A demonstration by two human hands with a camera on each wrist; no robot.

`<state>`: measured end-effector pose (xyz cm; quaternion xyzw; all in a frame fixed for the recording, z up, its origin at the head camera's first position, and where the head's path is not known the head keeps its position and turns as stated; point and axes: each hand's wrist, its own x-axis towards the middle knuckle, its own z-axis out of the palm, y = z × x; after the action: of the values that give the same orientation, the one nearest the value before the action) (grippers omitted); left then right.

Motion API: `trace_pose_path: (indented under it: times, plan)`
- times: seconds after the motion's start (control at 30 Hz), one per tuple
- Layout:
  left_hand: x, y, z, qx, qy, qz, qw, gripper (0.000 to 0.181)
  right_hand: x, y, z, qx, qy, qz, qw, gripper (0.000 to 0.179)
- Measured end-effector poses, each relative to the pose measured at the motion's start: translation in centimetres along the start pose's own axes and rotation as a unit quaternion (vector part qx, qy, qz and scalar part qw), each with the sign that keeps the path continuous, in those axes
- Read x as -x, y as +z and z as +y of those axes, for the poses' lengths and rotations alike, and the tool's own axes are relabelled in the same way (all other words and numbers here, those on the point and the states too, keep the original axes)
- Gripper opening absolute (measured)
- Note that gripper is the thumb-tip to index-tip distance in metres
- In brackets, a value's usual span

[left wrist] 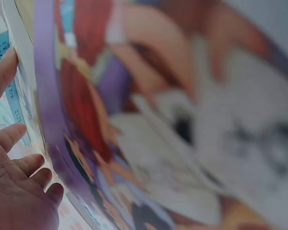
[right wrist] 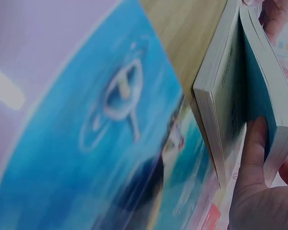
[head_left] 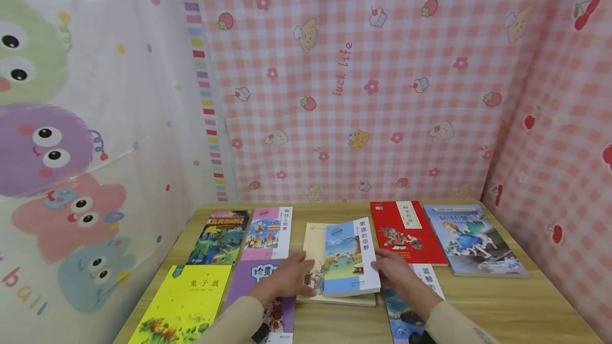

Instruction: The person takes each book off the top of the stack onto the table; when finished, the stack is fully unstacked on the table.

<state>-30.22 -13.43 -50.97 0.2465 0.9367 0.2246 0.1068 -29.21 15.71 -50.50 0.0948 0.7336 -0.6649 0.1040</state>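
Note:
My right hand pinches the right edge of a paperback book with a blue picture cover and white title strip. In the right wrist view a finger reaches under this book, which is tilted up from the cream-covered book below it. My left hand is at the left side of the two books, over the cream cover, fingers apart and loosely bent. In the left wrist view its fingers lie near the blue book's spine. Beneath my left wrist lies a purple book; beneath the right, a blue whale-picture book.
On the wooden table, a yellow book, a dark green book and a pink book lie to the left. A red book and a light blue book lie back right. Patterned cloths hang behind and beside the table.

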Motion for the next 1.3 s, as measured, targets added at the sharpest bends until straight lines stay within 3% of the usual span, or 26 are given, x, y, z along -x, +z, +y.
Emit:
trace_pose_path:
  times: [0.33,0.83,1.3]
  plan:
    - [-1.0,0.8,0.4,0.065,0.011,-0.043,0.9969,0.078,0.5,-2.3,-0.1,-0.002,0.006,0.003,1.0,0.056]
    - [-1.3,1.0,0.3,0.053,0.011,-0.037,0.9978,0.074,1.8,-5.5,0.0,-0.023,-0.009,-0.015,0.9996,0.06]
    - [-1.1,1.0,0.2,0.067,0.011,-0.043,0.9967,0.074,2.4,-7.3,-0.1,-0.013,0.011,-0.034,0.9993,0.062]
